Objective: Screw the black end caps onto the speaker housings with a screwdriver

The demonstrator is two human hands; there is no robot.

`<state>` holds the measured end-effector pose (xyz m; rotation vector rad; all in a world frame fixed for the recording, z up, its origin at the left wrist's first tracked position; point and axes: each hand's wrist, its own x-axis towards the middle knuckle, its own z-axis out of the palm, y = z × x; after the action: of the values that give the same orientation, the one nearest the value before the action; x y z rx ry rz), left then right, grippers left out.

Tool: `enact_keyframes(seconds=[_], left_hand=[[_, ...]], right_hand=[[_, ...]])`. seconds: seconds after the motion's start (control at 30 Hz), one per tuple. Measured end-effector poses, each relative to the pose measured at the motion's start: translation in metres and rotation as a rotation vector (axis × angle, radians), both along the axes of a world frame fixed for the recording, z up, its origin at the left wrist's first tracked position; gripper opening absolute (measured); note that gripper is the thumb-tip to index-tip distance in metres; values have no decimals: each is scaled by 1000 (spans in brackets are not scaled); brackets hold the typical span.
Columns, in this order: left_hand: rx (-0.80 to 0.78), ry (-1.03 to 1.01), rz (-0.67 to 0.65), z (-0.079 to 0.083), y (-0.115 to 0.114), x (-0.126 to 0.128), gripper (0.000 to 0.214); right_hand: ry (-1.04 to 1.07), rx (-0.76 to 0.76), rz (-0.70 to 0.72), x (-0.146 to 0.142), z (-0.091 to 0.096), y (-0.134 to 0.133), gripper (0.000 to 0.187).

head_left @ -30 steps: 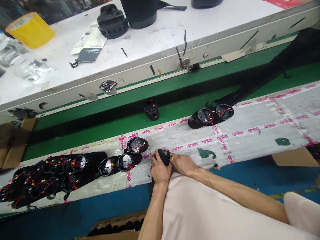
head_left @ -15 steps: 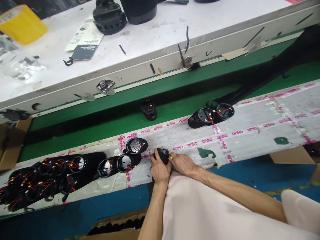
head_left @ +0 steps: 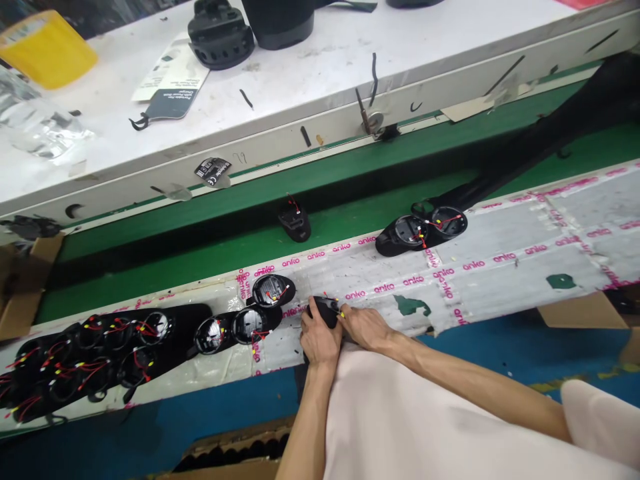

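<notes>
On the near bench, my left hand [head_left: 320, 341] is closed around a black plastic housing [head_left: 327, 311]. My right hand [head_left: 366, 328] pinches at the housing's right side, where thin wires with a small yellow connector [head_left: 342, 314] show at the fingertips. Part of the housing is covered by my fingers. Just to the left lie three open round black housings, one of them this housing [head_left: 249, 325], with red wires and small connectors inside. Two more wired housings [head_left: 411, 231] rest at the bench's far edge to the right.
Many wired black housings [head_left: 95, 363] crowd the bench's left end. A green conveyor belt [head_left: 345, 217] runs beyond, carrying a single black part [head_left: 295, 223]. Past it stands a white table [head_left: 310, 73] with yellow tape [head_left: 47, 50] and a tag [head_left: 170, 103]. Cardboard boxes [head_left: 583, 312] sit below.
The single black part on the green belt has shifted slightly left. Both my hands and the housing stay in nearly the same place.
</notes>
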<state>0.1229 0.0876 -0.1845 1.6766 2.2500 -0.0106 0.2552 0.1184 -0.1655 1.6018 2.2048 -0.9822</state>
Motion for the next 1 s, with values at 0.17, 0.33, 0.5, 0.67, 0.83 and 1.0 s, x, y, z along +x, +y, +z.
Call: enact_keyframes(seconds=[0.17,0.33,0.5,0.67,0.83,1.0], left_hand=[[9,17,-29,-1,-1,-1,84],[43,14,-72,-4,-2,-3,83],[74,16,-75,-10,-3,0,80],[66,22,-74,-9,-2,5,80],[43,9,-54,-8,-1,7,79],[30,-53,-22,-6,0,6,78]], right_hand=[[-35,-9,13,-2,2,1,30],[-72,-16,36,-5,2,1,30],[-114,-27,56,-6,6,2,31],[-146,-56,75,-8,13,9,31],[-191,-92,48,-14,16,10,29],[-191,-99,11,-20,16,10,30]])
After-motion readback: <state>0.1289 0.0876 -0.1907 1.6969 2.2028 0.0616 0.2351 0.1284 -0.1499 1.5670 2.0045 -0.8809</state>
